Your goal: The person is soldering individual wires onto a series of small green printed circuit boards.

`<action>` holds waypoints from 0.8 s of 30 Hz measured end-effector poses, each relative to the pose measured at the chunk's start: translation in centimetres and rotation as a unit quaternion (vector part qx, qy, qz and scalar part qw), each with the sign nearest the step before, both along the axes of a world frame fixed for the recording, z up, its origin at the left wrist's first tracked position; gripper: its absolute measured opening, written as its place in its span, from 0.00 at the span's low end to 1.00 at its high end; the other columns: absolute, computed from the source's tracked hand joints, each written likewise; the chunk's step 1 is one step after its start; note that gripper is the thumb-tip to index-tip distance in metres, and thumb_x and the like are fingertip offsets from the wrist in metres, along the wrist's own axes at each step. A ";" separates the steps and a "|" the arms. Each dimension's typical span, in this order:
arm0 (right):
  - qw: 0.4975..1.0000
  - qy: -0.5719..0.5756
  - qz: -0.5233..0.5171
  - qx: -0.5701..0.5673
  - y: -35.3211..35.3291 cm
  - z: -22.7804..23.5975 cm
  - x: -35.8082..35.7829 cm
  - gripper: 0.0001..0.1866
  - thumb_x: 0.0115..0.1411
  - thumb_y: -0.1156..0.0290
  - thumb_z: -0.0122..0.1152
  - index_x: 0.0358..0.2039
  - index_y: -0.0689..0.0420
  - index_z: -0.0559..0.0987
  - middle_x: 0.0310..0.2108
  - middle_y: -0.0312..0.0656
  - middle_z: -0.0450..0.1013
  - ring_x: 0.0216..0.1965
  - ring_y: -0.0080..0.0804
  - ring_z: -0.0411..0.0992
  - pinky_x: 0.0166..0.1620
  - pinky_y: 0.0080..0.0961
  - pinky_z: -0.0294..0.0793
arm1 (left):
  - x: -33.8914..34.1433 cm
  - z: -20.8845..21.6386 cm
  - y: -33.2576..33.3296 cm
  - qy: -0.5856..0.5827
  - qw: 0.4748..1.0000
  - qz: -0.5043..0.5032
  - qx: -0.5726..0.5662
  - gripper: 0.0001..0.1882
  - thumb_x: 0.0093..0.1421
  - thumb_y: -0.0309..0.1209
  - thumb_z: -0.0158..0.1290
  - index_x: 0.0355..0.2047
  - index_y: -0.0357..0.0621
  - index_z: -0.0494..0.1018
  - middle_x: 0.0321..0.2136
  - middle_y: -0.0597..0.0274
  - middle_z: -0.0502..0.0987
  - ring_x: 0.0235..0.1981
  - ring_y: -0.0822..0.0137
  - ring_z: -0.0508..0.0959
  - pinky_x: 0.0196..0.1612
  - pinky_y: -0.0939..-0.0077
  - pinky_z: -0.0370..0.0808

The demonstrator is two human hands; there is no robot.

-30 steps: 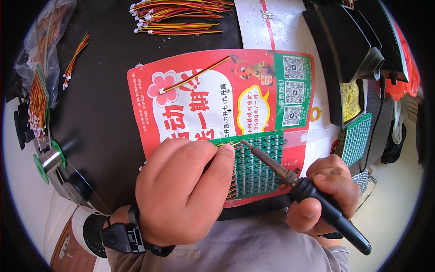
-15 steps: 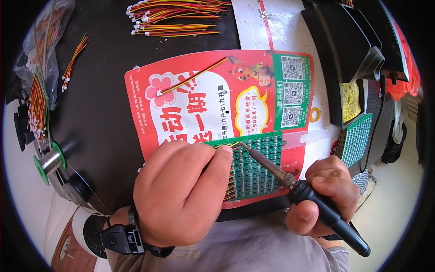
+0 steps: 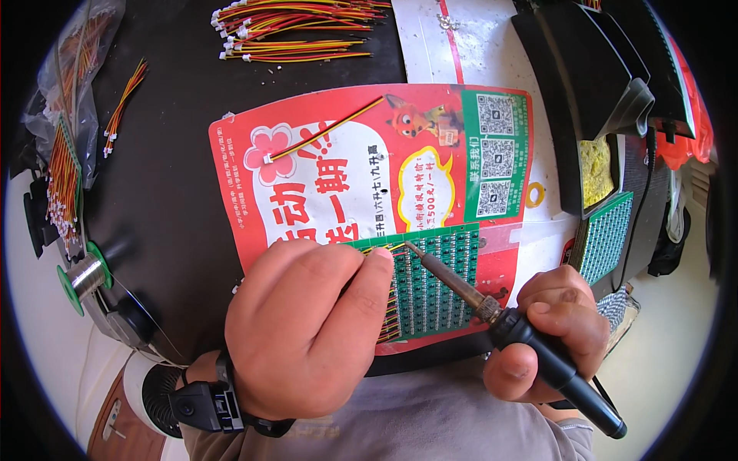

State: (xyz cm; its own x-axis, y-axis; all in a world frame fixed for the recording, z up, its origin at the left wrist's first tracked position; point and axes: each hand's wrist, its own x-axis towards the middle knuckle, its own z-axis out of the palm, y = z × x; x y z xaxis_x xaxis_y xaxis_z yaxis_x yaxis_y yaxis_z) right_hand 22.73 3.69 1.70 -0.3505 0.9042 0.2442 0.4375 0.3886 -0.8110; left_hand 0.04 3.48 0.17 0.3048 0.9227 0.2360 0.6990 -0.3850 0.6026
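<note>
Small electronics assembly bench, hand-soldering station. Signs: soldering iron [image 3: 492,307] over a green circuit board panel [image 3: 430,288], more green panels [image 3: 607,234] stacked at the right, bundles of red-yellow-black wire leads [image 3: 292,27] with white plugs, a solder spool [image 3: 84,276], yellow tip-cleaning wool [image 3: 596,169]. Dark work mat [image 3: 169,184] with a printed flyer [image 3: 346,169] as a pad.

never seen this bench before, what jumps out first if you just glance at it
The bright red and white printed paper sheet spread on the black table top catches the eye first. At its lower edge the right hand holds a black-handled soldering iron, tip on the top edge of a green panel of small circuit boards, with the left hand pressed beside it. At the far edge lie bundles of red, yellow and black wires.
</note>
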 end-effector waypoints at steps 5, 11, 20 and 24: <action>1.000 0.015 -0.003 0.009 -0.1 -0.3 -0.1 0.25 0.49 0.62 0.79 0.38 0.62 0.73 0.22 0.39 0.71 0.21 0.34 0.70 0.25 0.29 0.71 | 0.0 0.0 -0.1 0.003 1.000 0.004 0.000 0.18 0.39 0.12 0.60 0.34 0.31 0.80 0.26 0.55 0.76 0.25 0.56 0.77 0.28 0.67 0.73; 0.998 0.036 -0.039 0.017 -0.4 -0.4 0.0 0.25 0.51 0.58 0.78 0.35 0.62 0.73 0.21 0.39 0.70 0.20 0.32 0.69 0.24 0.27 0.69 | 0.1 0.0 -0.1 0.006 1.000 0.000 0.003 0.18 0.38 0.11 0.61 0.34 0.31 0.80 0.26 0.55 0.77 0.25 0.56 0.77 0.28 0.67 0.74; 0.999 0.024 -0.035 0.010 -0.3 -0.3 -0.3 0.24 0.50 0.59 0.78 0.35 0.62 0.74 0.21 0.40 0.71 0.20 0.33 0.70 0.25 0.28 0.71 | 0.1 0.1 -0.2 0.007 1.000 0.000 0.002 0.18 0.38 0.11 0.61 0.34 0.30 0.80 0.26 0.54 0.77 0.25 0.56 0.77 0.28 0.67 0.73; 1.000 0.008 -0.020 -0.006 -0.1 -0.1 -0.1 0.24 0.50 0.60 0.79 0.37 0.62 0.74 0.23 0.40 0.71 0.21 0.35 0.71 0.26 0.29 0.72 | 0.0 0.1 -0.1 0.005 1.000 0.002 0.001 0.17 0.39 0.11 0.61 0.34 0.30 0.80 0.26 0.55 0.76 0.24 0.56 0.77 0.27 0.67 0.73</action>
State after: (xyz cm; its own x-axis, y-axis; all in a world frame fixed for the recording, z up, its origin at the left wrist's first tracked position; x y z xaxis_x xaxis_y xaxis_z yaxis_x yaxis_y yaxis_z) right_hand 22.64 3.55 1.65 -0.3104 0.9201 0.2388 0.4400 0.3617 -0.8219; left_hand 0.09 3.34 0.29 0.3037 0.9231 0.2360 0.7058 -0.3843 0.5951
